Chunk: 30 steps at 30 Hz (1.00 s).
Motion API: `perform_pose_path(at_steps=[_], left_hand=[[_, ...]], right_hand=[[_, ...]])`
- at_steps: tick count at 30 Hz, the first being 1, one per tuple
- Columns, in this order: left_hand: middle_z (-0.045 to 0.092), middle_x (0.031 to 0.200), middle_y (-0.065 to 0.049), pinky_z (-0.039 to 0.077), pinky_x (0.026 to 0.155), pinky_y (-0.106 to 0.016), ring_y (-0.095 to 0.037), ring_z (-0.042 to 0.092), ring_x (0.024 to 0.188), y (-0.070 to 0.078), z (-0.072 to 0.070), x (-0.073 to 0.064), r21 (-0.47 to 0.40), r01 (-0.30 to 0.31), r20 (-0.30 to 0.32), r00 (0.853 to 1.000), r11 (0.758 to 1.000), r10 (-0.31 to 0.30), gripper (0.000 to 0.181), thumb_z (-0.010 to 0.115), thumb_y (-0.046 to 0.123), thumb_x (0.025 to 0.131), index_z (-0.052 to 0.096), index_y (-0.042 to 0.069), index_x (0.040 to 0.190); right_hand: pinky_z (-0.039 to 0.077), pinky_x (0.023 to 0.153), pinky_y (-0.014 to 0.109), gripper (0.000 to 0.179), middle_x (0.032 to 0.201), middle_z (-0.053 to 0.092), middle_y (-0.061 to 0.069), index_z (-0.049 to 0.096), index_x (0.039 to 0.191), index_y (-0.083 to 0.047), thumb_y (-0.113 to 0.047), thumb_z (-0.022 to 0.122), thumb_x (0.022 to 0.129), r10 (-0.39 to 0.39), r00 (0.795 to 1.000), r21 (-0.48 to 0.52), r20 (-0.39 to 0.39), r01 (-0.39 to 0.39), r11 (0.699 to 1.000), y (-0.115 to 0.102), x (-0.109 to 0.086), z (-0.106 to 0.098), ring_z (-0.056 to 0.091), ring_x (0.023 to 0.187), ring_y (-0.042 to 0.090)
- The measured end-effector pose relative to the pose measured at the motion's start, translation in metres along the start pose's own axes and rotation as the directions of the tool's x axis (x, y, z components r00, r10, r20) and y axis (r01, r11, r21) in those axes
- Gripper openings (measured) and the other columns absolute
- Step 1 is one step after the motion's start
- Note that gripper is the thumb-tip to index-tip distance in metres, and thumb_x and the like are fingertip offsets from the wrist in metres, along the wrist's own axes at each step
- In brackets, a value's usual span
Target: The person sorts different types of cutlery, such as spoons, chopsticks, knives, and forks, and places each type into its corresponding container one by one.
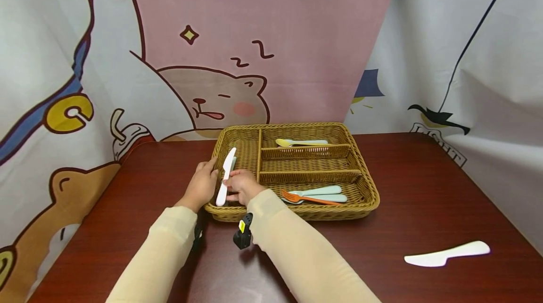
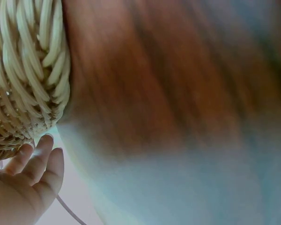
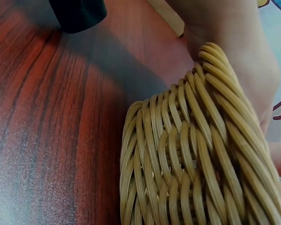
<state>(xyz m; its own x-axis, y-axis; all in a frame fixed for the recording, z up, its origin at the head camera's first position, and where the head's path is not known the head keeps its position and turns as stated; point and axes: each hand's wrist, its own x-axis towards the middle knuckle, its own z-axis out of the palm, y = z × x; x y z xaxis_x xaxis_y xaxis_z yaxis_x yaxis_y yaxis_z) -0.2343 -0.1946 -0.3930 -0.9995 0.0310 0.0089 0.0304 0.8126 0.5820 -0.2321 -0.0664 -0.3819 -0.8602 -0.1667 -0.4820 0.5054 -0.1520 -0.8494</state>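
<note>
A white plastic knife (image 1: 226,176) lies at a slant over the left compartment of the wicker basket (image 1: 259,152), blade toward the back. My right hand (image 1: 244,185) reaches over the basket's front rim and pinches this knife near its handle. Part of a pale green utensil (image 1: 234,163) shows beneath the knife. On the outer left side, my left hand (image 1: 202,185) rests against the basket's rim, its fingers extended. In the left wrist view, these fingers (image 2: 39,161) touch or nearly touch the woven wall. The right wrist view shows mostly wicker, hiding the right fingertips' hold.
An orange fork (image 1: 311,198) lies with pale green-handled cutlery (image 1: 324,191) in the front right compartment. A yellow spoon (image 1: 285,143) and a pale-handled piece lie in the back one. Another white knife (image 1: 447,254) lies on the table at right. A printed curtain hangs behind.
</note>
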Motion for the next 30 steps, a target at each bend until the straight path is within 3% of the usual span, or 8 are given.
perform_pose_path(at_steps=[11, 22, 30], left_hand=[[0.037, 0.14, -0.027, 0.033, 0.108, -0.053, -0.042, 0.043, 0.128, -0.001, 0.001, 0.0, -0.014, -0.018, -0.022, 1.0, 1.0, 0.018, 0.05, 0.037, 0.015, 0.104, 0.029, 0.002, 0.151], [0.036, 0.141, -0.026, 0.033, 0.107, -0.053, -0.041, 0.042, 0.129, 0.001, 0.002, 0.002, -0.008, -0.013, -0.007, 1.0, 1.0, 0.013, 0.049, 0.035, 0.015, 0.105, 0.027, 0.002, 0.152], [0.036, 0.141, -0.027, 0.033, 0.108, -0.053, -0.042, 0.042, 0.128, 0.001, 0.001, 0.0, -0.003, -0.013, -0.015, 1.0, 1.0, 0.013, 0.049, 0.035, 0.014, 0.105, 0.027, 0.001, 0.152]], right_hand=[[0.055, 0.085, 0.047, 0.033, 0.096, 0.058, 0.012, 0.055, 0.122, 0.003, 0.012, 0.055, 0.09, -0.002, 1.0, 0.011, -0.001, 0.002, 1.0, 0.001, -0.002, -0.001, 0.057, 0.086, 0.023], [0.051, 0.093, 0.045, 0.037, 0.122, 0.061, 0.017, 0.053, 0.132, 0.0, 0.004, 0.054, 0.096, 0.0, 0.996, 0.092, 0.085, -0.008, 0.996, -0.005, -0.002, -0.006, 0.06, 0.095, 0.021], [0.055, 0.085, 0.042, 0.031, 0.116, 0.064, 0.016, 0.06, 0.125, -0.003, 0.001, 0.058, 0.095, -0.064, 0.997, 0.077, 0.052, 0.06, 0.995, -0.023, -0.013, -0.009, 0.063, 0.103, 0.025]])
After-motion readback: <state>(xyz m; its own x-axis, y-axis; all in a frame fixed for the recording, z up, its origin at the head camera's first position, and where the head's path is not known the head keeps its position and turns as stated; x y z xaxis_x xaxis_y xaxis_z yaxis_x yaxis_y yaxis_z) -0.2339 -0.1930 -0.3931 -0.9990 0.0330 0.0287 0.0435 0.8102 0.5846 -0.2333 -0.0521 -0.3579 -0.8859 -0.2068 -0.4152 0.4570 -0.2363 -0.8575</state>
